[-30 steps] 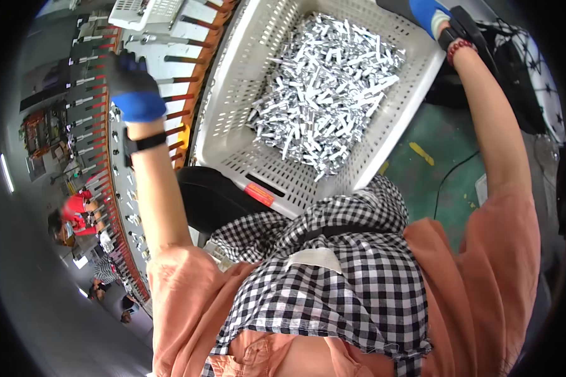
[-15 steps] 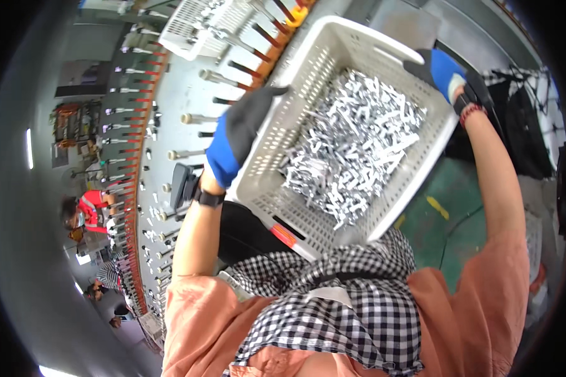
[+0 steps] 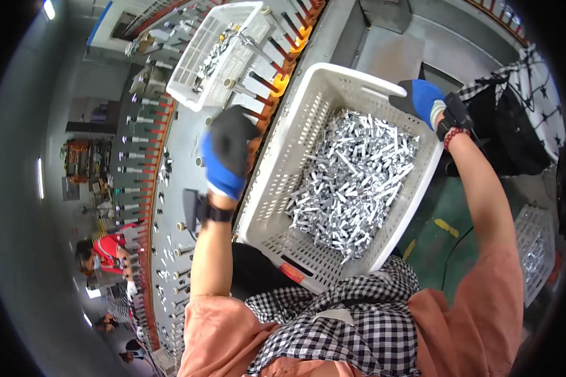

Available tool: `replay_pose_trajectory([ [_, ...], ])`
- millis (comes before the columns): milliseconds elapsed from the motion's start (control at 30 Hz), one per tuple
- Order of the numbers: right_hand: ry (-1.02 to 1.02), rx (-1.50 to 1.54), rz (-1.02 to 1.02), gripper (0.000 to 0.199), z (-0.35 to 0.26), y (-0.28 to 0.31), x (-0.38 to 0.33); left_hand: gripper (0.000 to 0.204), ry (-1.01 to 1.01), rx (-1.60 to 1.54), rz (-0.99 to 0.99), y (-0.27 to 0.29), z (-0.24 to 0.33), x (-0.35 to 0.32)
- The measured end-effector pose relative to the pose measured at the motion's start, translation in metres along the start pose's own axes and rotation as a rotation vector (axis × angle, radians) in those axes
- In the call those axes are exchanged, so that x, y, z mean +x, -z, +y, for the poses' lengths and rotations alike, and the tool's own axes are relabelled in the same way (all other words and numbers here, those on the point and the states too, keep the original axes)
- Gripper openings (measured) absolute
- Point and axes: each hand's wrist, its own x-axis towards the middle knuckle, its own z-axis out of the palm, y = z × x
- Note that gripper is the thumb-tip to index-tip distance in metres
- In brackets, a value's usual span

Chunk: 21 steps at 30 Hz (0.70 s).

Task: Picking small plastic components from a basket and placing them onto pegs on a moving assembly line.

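A large white plastic basket (image 3: 277, 182) with perforated walls rests close in front of my body, tilted in view. Many small shiny silver metal parts (image 3: 358, 182) lie heaped inside it. My right hand (image 3: 424, 103), in a blue and dark grey glove, grips the basket's far right rim beside the handle slot. Raised past the left rim is my left hand (image 3: 227, 151), gloved alike and apart from the basket. It is close to the orange-edged row of tool-like rods, and blur hides how its fingers are set.
A smaller white basket (image 3: 233, 63) with metal pieces stands at the far left on the grey bench (image 3: 176, 157). Red-handled rods (image 3: 129, 156) line its far edge. A person in red (image 3: 107, 251) works at the left. Another crate (image 3: 534, 251) is low at the right.
My left hand has let go of the basket's left rim and moved off it to the left. My right hand keeps its hold. The basket sits lower in view.
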Motion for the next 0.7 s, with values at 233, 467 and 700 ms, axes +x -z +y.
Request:
replay_pose_trajectory([
  [233,-0.034,0.018,-0.001,0.043,-0.006,0.001,0.0,0.032,-0.01,-0.177,0.03,0.008,-0.044,0.041],
  [467,0.04,-0.022,0.063,0.042,-0.021,0.0,0.009,0.056,0.608,-0.939,0.537,0.037,-0.175,0.133],
  [700,-0.034,-0.016,0.036,0.042,-0.003,-0.006,-0.001,0.044,0.254,-0.181,0.216,-0.034,-0.051,0.071],
])
